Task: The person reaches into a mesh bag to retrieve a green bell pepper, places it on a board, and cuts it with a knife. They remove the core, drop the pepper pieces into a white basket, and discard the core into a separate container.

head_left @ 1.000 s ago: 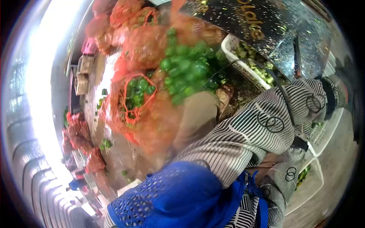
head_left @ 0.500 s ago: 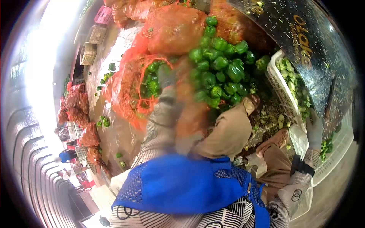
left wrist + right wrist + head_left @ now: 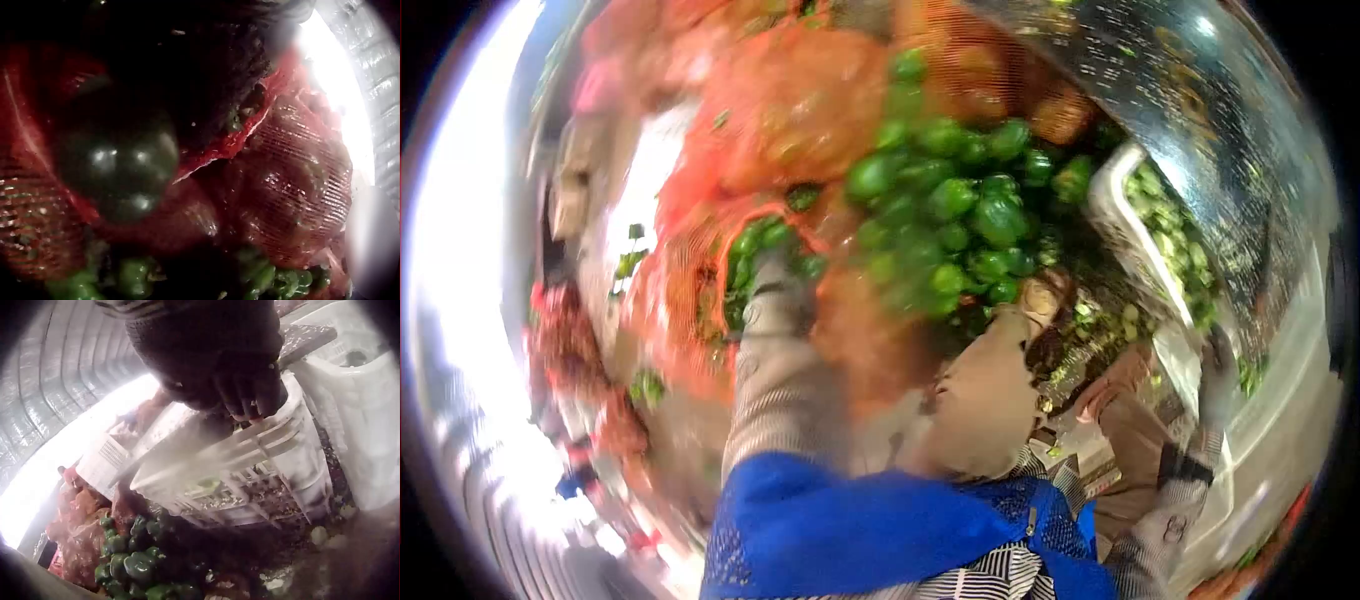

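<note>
My gloved left hand (image 3: 772, 272) reaches into the mouth of an orange mesh sack (image 3: 690, 290) of green bell peppers (image 3: 745, 245); its fingers are hidden among them. The left wrist view has the dark glove (image 3: 206, 81) beside a large, shiny green pepper (image 3: 119, 156), with red netting around both. I cannot tell whether the fingers grip a pepper. My right hand (image 3: 1218, 370), also in a dark glove, is at the near end of a white crate (image 3: 1145, 235) of pepper scraps. In the right wrist view its curled fingers hold the crate's rim (image 3: 265, 428).
A heap of loose green peppers (image 3: 980, 210) lies between the sack and the crate. More full sacks (image 3: 790, 110) stand behind. A dark, wet board (image 3: 1200, 110) littered with seeds extends beyond the crate. Another white crate (image 3: 362, 400) stands alongside. Knees and sandals are close below.
My left arm has swung from the right across to the sack, and the hand has gone deeper into its mouth. My right hand has come down to the crate's end. The head view has turned.
</note>
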The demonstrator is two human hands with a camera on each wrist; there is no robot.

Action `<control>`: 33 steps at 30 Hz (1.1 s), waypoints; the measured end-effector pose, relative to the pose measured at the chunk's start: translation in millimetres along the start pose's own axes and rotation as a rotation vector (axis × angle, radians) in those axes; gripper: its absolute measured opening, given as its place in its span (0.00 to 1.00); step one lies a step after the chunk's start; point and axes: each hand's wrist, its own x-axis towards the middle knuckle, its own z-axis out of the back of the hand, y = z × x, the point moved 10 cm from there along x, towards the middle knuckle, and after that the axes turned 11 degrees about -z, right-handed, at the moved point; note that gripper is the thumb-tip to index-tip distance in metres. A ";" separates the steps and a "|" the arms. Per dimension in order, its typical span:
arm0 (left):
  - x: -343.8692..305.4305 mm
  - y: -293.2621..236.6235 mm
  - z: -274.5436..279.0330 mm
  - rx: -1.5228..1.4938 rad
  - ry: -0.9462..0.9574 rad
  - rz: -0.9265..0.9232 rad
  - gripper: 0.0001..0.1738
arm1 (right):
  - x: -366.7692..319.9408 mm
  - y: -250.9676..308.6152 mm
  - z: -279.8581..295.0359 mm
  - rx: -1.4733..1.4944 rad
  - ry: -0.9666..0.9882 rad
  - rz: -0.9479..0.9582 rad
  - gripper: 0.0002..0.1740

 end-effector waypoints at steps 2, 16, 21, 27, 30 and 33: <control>0.8 11.0 -18.9 0.061 0.064 -0.021 0.41 | -5.9 8.3 3.0 0.101 -0.042 -0.031 0.21; -10.0 7.0 46.8 0.315 -0.079 -0.237 0.41 | 24.9 52.8 108.8 0.097 -0.620 0.058 0.18; -142.7 -128.4 -101.8 0.278 0.132 -0.534 0.38 | 97.2 25.9 112.7 -0.073 -0.378 -0.219 0.22; -284.4 -258.9 -342.9 0.400 0.720 -0.875 0.40 | 107.6 30.0 105.1 0.213 -0.253 -0.240 0.29; -332.0 -272.4 -430.3 0.364 0.800 -1.262 0.39 | 80.8 33.1 85.0 0.615 -0.156 -0.282 0.34; -347.1 -260.6 -488.5 0.464 0.916 -1.172 0.38 | 48.2 64.8 81.4 0.645 -0.159 -0.135 0.30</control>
